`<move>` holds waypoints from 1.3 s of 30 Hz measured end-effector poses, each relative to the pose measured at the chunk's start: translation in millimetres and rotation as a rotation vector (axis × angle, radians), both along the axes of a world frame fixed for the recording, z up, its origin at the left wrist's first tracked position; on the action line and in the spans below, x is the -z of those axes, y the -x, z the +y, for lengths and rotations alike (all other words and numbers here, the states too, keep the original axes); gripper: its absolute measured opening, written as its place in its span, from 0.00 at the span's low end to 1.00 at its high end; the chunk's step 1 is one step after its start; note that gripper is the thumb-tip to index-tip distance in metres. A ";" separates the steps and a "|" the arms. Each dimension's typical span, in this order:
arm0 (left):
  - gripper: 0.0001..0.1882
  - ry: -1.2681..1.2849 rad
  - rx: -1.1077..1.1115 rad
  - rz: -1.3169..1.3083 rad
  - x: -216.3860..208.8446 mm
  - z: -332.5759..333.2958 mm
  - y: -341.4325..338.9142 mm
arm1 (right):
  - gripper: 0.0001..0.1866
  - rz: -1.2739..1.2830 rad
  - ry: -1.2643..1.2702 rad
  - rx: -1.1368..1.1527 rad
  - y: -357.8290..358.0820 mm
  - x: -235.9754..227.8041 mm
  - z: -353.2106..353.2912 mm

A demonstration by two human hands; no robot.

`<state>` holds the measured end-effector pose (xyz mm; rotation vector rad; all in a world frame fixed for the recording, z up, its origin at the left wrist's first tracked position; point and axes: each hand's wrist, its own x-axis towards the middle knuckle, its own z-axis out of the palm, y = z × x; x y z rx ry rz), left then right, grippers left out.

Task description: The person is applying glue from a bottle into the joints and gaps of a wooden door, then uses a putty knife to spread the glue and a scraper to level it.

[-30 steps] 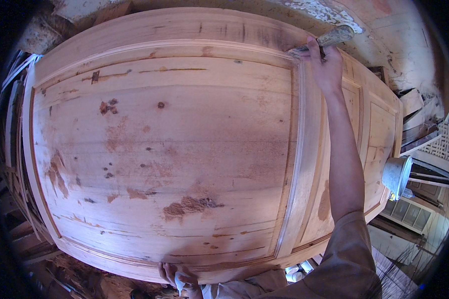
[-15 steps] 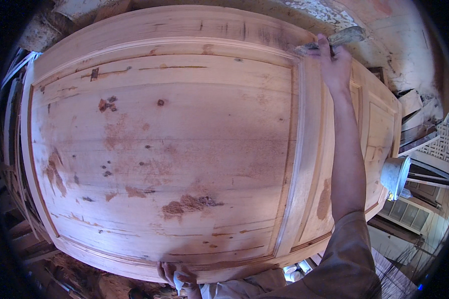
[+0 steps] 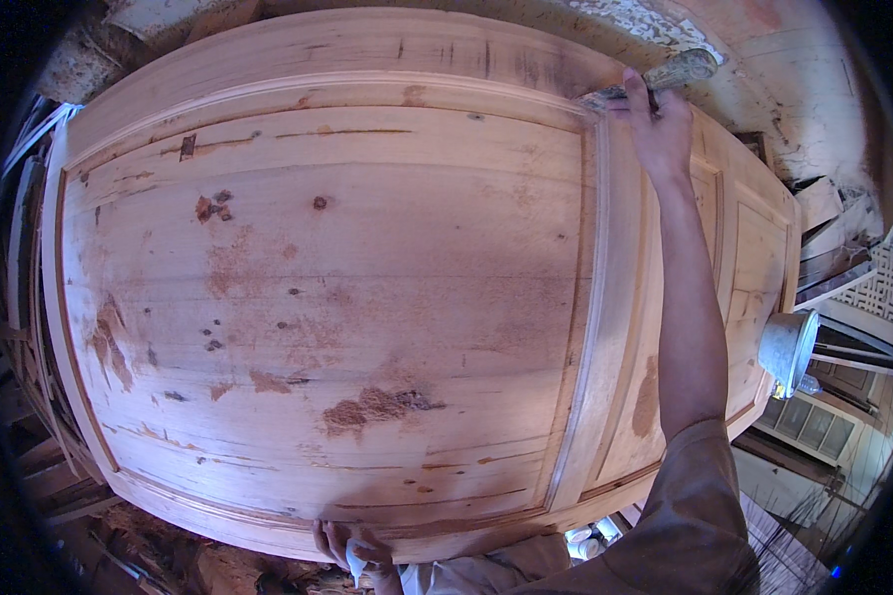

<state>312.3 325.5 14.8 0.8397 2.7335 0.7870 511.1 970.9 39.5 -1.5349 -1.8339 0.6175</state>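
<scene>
A large pale wooden panelled door [image 3: 437, 258] lies in front of me, marked with dark knots and reddish-brown patches. At its far edge, right of centre, my right hand [image 3: 662, 129] is closed around what looks like a putty knife [image 3: 683, 69]. Its thick stained handle points to the far right; the flat end lies at the door's frame, partly covered by my fingers. By the near edge, my left hand [image 3: 339, 543] grips a small white bottle [image 3: 356, 563] with a tapered tip. Fingers of that hand rest against the door's edge.
A whitish bucket [image 3: 789, 352] stands at the door's right end. Stacked wood strips [image 3: 25, 248] lie beyond the left end. Behind the far edge is a stained, peeling wall [image 3: 764, 40]. Small white containers [image 3: 582, 545] show below the near edge.
My right hand and the putty knife have shifted slightly left along the far frame. My left hand and the bottle stay in place.
</scene>
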 end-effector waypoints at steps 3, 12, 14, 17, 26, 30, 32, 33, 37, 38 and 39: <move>0.24 -0.062 -0.041 -0.070 -2.2 4.1 -0.1 | 0.23 -0.034 -0.013 0.008 2.1 -3.6 -2.5; 0.28 -0.133 -0.110 -0.174 -1.6 4.8 -4.2 | 0.21 -0.011 -0.113 -0.033 -2.7 9.0 0.3; 0.29 -0.164 -0.145 -0.209 -1.2 3.4 -5.2 | 0.21 -0.051 -0.070 -0.016 -3.4 5.9 0.5; 0.29 -0.135 -0.200 -0.245 17.4 -35.6 -5.6 | 0.20 -0.106 -0.043 -0.025 3.5 6.1 -5.1; 0.32 -0.080 -0.085 -0.123 -0.8 0.0 -3.1 | 0.19 -0.042 -0.060 0.063 4.3 -14.2 -10.4; 0.33 -0.067 -0.085 -0.120 1.6 1.5 -1.7 | 0.21 -0.112 -0.090 0.029 1.4 -6.4 -3.9; 0.34 -0.057 -0.080 -0.120 2.2 1.1 -1.3 | 0.21 -0.043 -0.102 0.020 5.1 -2.1 -7.0; 0.34 -0.055 -0.077 -0.120 2.4 1.5 -0.7 | 0.21 0.027 -0.113 0.011 7.1 -1.1 -8.3; 0.35 -0.041 -0.067 -0.108 0.7 -0.7 0.5 | 0.19 -0.128 -0.113 0.019 2.8 2.3 -4.1; 0.36 -0.038 -0.063 -0.105 0.4 -0.6 0.9 | 0.19 -0.131 -0.125 -0.002 2.2 2.6 -2.5; 0.36 -0.031 -0.060 -0.104 -0.1 -0.8 1.4 | 0.18 -0.135 -0.137 -0.023 2.3 2.4 -2.3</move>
